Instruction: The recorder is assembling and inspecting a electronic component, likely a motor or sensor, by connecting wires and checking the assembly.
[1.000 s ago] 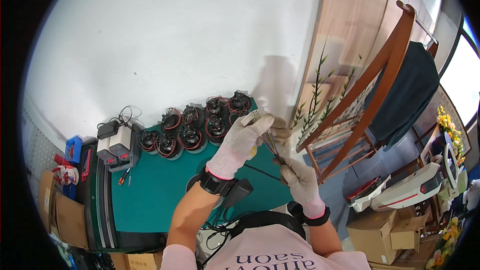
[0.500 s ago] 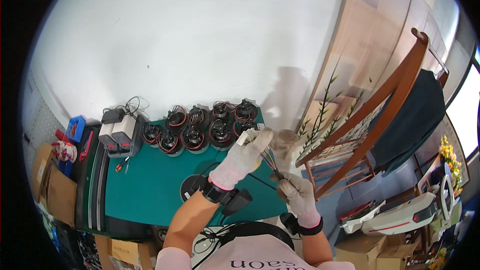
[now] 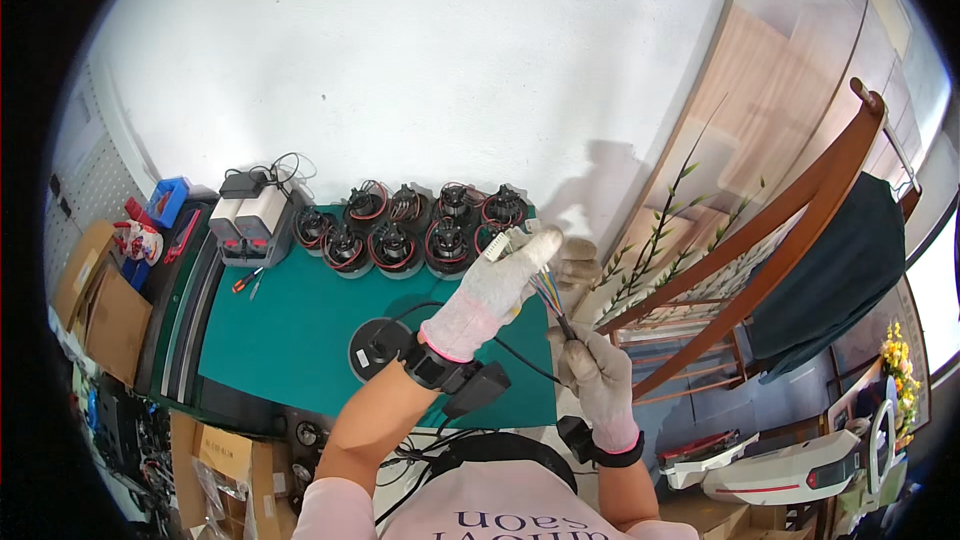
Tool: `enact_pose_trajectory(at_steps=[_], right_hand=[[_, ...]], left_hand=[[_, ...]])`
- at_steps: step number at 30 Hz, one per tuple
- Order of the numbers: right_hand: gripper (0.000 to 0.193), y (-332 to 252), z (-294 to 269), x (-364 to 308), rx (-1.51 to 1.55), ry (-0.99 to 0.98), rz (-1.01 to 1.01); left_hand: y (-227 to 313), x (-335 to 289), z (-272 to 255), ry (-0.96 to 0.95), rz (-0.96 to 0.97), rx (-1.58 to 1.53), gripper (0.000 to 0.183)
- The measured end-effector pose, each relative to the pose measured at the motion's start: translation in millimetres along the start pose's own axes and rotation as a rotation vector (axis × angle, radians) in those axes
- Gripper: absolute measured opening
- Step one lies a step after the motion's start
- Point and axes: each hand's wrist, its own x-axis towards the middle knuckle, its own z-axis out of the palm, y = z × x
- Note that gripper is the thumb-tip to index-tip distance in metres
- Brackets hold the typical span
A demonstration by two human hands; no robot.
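We see wire harness (image 3: 548,294) just right of and below frame's centre, before right end of green surface (image 3: 300,340): white, toothed connector (image 3: 496,245) at left, thin multicoloured wires (image 3: 545,286) spreading in middle, black sheath (image 3: 567,329) at lower right. Our left hand (image 3: 507,280), gloved, angles up and right, closed round wires beside connector. Our right hand (image 3: 598,368), gloved, lower and farther right, points upward, fingers curled, pinching sheath.
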Motion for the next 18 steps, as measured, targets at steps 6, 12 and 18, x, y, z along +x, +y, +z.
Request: enact_pose_trajectory(at_steps=[6, 12, 18], right_hand=[[0.041, 10, -13, -9, 0.170, -0.010, -0.008], [0.045, 23, -17, -16, 0.127, -0.136, -0.069], [0.046, 28, -14, -20, 0.161, -0.177, -0.120]], left_hand=[[-17, -28, 23, -0.311, 0.162, -0.181, 0.063], [-18, -54, 34, 0.060, -0.029, 0.055, 0.050], [-13, -64, 43, 0.159, -0.084, 0.101, 0.047]])
